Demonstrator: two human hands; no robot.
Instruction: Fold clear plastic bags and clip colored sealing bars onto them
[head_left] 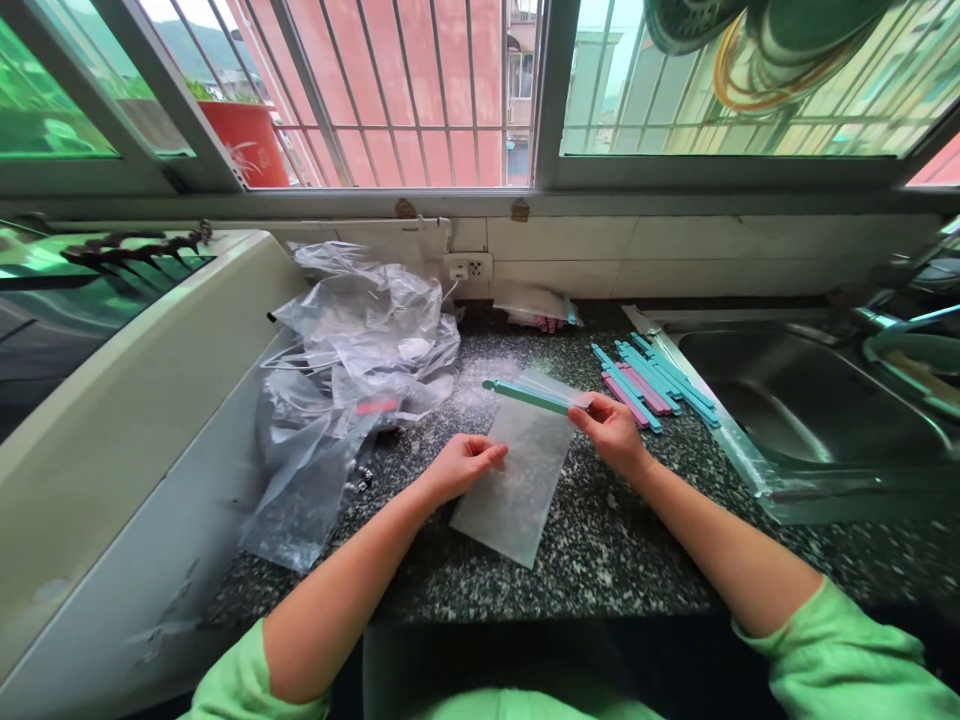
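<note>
A small translucent plastic bag (517,500) hangs tilted above the speckled counter. My left hand (469,464) pinches its left edge between thumb and fingers. In my right hand (613,432) is the right end of a long teal bag clip (529,396), which lies across the bag's upper part. A strip of the bag shows above the clip near my right fingers. Whether the clip is locked around the bag I cannot tell. Right of my right hand lie several loose teal clips (667,375) and pink clips (637,390) on the counter.
Crumpled clear plastic bags (360,340) are heaped at the left, against a pale appliance (172,390). At the back, a clear packet (536,303) with pink and teal pieces lies below a wall socket (471,268). A steel sink (810,400) is set in at the right.
</note>
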